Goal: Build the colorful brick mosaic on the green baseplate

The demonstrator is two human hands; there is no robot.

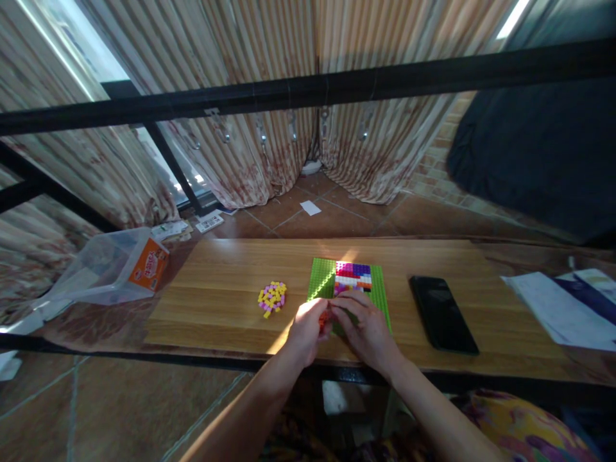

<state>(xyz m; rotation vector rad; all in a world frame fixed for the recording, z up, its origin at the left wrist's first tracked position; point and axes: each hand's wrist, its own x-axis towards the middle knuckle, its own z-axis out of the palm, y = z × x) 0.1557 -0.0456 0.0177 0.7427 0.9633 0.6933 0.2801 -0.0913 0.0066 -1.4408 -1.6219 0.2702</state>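
Observation:
A green studded baseplate (320, 274) lies on the wooden board, carrying rows of coloured toy bricks (353, 271) in purple, red, white and orange. Over its near edge my two hands meet. My left hand (308, 326) is closed around some small orange-red bricks (323, 319), mostly hidden by the fingers. The fingertips of my right hand (364, 324) are pinched together beside it, and whatever they grip is too small to make out. To the left sits a small pile of yellow and pink bricks (273, 297).
A black phone (443, 314) lies right of the baseplate on the wooden board (216, 269). Papers (553, 308) are farther right. A clear plastic bin (106, 263) with an orange label stands at the left. A black bar (289, 93) crosses in front of the curtains.

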